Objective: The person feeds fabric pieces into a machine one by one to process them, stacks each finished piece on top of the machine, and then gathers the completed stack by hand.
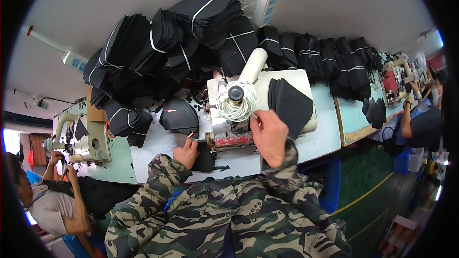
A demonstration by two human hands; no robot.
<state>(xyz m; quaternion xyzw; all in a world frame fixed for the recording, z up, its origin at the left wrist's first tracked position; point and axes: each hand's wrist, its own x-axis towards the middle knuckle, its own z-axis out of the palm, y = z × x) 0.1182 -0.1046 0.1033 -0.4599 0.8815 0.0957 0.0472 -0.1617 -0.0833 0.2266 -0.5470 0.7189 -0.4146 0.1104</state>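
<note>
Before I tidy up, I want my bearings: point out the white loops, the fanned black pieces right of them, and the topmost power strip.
White loops (237, 110), head view: lower part of the bunch.
Black pieces (290, 107), head view: middle of the pile.
Power strip (267, 3), head view: middle of its body.

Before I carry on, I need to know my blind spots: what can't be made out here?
Head view, all:
Left hand: its curled fingers hide how it meets the black piece.
Right hand: its fingertips are too small to show whether they pinch anything.
Cream machine: partly hidden behind the white cord.
Blue bin: partly covered by the right sleeve.
Co-worker's hand, far right: too small to show what it holds.
</note>
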